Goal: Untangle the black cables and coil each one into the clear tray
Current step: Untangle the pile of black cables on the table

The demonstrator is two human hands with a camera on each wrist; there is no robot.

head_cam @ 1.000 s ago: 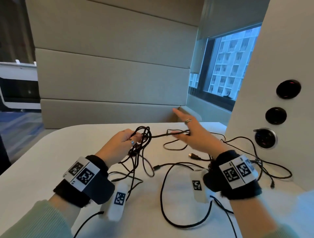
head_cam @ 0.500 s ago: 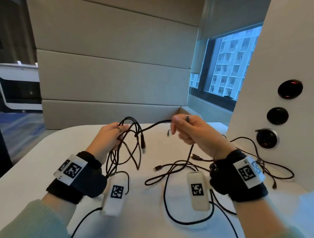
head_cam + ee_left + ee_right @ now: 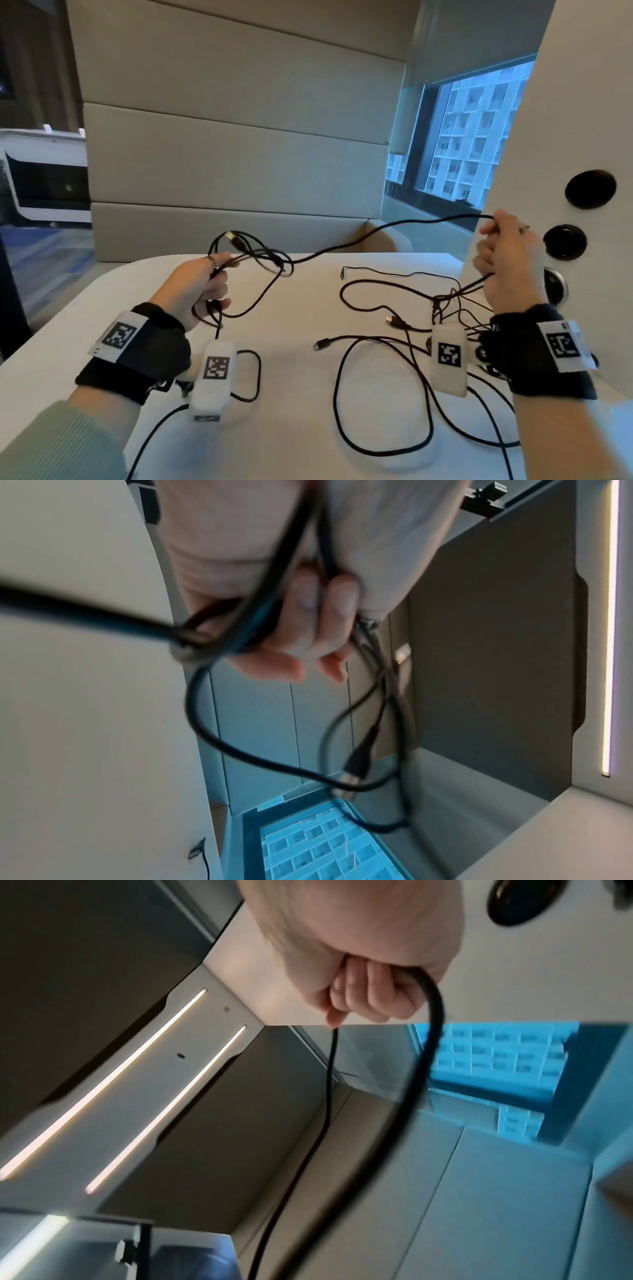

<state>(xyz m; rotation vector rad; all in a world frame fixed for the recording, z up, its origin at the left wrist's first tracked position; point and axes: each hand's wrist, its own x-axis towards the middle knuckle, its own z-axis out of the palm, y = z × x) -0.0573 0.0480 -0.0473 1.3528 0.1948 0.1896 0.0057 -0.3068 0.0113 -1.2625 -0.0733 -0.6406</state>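
Note:
My left hand (image 3: 202,284) grips a bundle of looped black cable (image 3: 260,260) above the white table (image 3: 291,428); a USB plug (image 3: 234,240) sticks up from the loops. In the left wrist view the left hand's fingers (image 3: 308,620) curl round several strands of the bundle (image 3: 260,761). One black cable (image 3: 376,231) runs from the bundle up to my right hand (image 3: 507,260), raised at the right, which holds it in a fist (image 3: 363,993) with the cable (image 3: 424,1056) hanging out of it. More tangled black cables (image 3: 404,329) lie on the table. No clear tray is in view.
A white panel (image 3: 582,137) with round black sockets (image 3: 589,188) stands close behind my right hand. A padded wall (image 3: 239,154) runs behind the table, a window (image 3: 472,137) at the back right. White tagged sensor pods (image 3: 212,380) hang from both wrists over the table.
My right hand has pulled its cable up and far to the right, drawing a long strand out of the bundle. My left hand stays at the left, holding the loops.

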